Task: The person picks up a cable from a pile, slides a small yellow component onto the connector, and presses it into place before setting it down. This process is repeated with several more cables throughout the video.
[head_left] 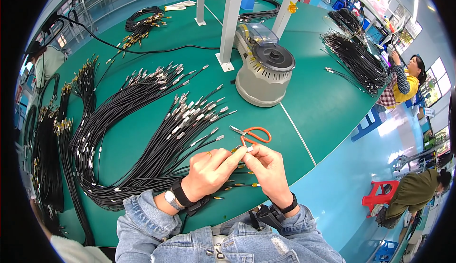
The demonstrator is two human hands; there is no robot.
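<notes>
My left hand and my right hand meet above the near part of the green table, fingertips pressed together. A small white piece, perhaps a label, shows between the right thumb and forefinger. The left fingers are closed in a pinch by a brassy cable tip, and what they grip is mostly hidden. Just beyond the fingertips lie orange-handled snips. Beside the left hand spreads a bundle of black cables with white-tagged metal ends; a few loose ends stick out beneath my hands.
A grey round tape dispenser stands beyond the snips, next to white metal posts. More black cable bundles cover the left side, and others lie far right. A black cord crosses the table. Several people work nearby; a red stool stands right.
</notes>
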